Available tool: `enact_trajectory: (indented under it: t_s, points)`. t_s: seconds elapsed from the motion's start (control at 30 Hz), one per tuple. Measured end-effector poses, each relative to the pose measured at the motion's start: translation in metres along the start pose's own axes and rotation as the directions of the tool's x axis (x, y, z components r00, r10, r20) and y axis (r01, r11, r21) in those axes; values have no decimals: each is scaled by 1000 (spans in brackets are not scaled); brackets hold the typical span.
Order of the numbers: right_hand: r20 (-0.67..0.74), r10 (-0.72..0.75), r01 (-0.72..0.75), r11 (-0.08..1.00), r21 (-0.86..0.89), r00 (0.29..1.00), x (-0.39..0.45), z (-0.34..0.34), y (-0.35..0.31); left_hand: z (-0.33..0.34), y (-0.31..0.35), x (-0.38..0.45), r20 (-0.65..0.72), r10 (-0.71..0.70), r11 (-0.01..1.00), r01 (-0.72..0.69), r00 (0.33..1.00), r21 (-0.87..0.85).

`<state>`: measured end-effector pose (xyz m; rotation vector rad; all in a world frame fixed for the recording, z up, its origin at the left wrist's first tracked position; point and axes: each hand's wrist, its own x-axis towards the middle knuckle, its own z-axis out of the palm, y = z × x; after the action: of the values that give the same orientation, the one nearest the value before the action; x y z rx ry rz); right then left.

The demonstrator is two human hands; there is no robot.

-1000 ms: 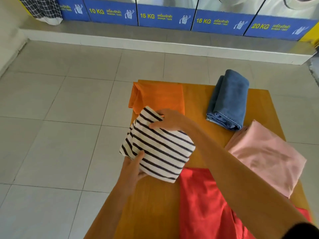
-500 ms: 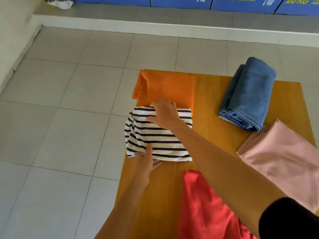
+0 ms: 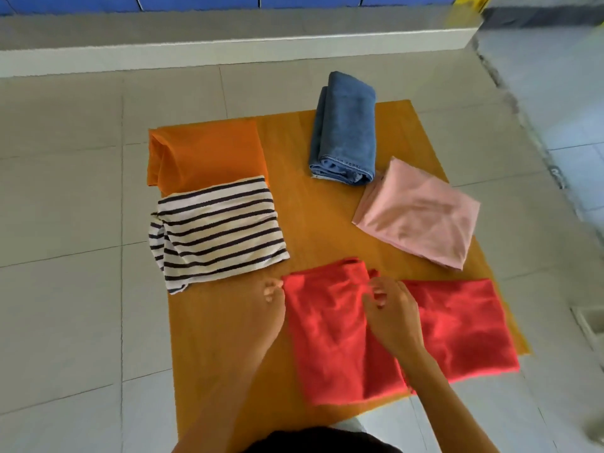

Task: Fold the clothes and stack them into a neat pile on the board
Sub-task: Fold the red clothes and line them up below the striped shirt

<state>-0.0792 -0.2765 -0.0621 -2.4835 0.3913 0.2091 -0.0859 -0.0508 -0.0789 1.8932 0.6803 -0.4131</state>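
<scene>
An orange-brown board (image 3: 304,223) lies on the tiled floor. A red garment (image 3: 457,328) is spread at its near edge. My left hand (image 3: 273,308) pinches the red garment's far left corner. My right hand (image 3: 390,308) grips its top edge near the middle. The folded striped shirt (image 3: 215,230) lies at the left, overlapping the near edge of a folded orange garment (image 3: 206,155). Rolled blue jeans (image 3: 346,129) sit at the far side. A folded pink garment (image 3: 421,214) rests at the right.
Grey floor tiles (image 3: 65,207) surround the board. A raised white step (image 3: 228,50) with blue panels above it runs along the back. A small white floor fitting (image 3: 591,325) sits at the right edge.
Both hands let go of the striped shirt, now lying on the orange garment's near edge, and moved right and nearer to take hold of the red garment. The camera tilted down.
</scene>
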Motion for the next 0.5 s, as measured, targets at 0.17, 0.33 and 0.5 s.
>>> enact_trajectory:
  t_s: [0.17,0.33,0.5]
  points:
    - [134,284,-292,955,50,950,-39,-30,35,37,45,7,-1,537,800,-509,843,319]
    - [293,410,-415,909,-50,864,-85,-28,56,68,36,28,443,416,669,-598,794,442]
    - [413,530,-595,803,38,741,-115,-13,73,41,-10,19,338,462,665,-573,820,480]
